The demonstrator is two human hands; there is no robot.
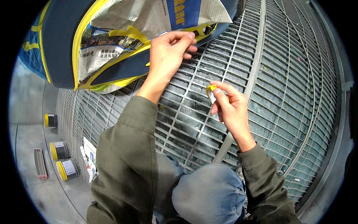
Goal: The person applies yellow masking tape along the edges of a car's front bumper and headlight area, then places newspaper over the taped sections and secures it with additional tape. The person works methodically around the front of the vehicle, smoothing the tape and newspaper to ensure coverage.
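A curved dark blue panel [59, 44], perhaps a vehicle part, fills the upper left. Newspaper [130, 16] covers its middle, edged with yellow masking tape [80, 41]. My left hand [167, 52] is at the panel's lower right edge, thumb and forefinger pressed together beside the tape there; what they pinch, if anything, cannot be made out. Apart from the panel, over the grating, my right hand [232, 108] grips a small crumpled piece of yellow tape [210, 89] with a whitish scrap on it, between thumb and fingers.
Metal floor grating [253, 67] spreads beneath my hands and knee [209, 194]. Several yellow-and-dark cylindrical rolls or tins [68, 170] stand at the left, near a long narrow object with pinkish ends [40, 164]. Printed paper scraps [89, 156] lie beside my left sleeve.
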